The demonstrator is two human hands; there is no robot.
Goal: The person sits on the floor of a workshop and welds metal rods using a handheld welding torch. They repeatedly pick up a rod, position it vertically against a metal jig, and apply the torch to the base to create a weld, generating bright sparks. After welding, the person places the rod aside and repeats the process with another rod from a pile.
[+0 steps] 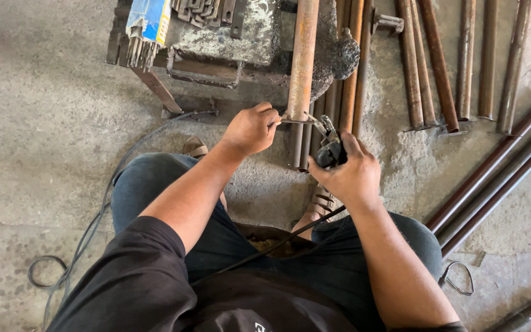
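While the left hand (251, 129) is pinching a thin flat metal strip (296, 121) against the rusty round steel pipe (302, 58), the right hand (350, 175) is gripping a black welding electrode holder (330, 150); an open blue-yellow electrode box (149, 21) is spilling grey rods far left.

A rough grey concrete floor (44, 123) fills the scene, dusty and stained, in flat daylight. A low rusty metal stand (216, 55) sits at the top — its surface crusted and pitted. Right of the stand, rusted pipes (462, 61) lie in rows on the floor. Left of and below it, a dark cable (93, 227) trails and loops.
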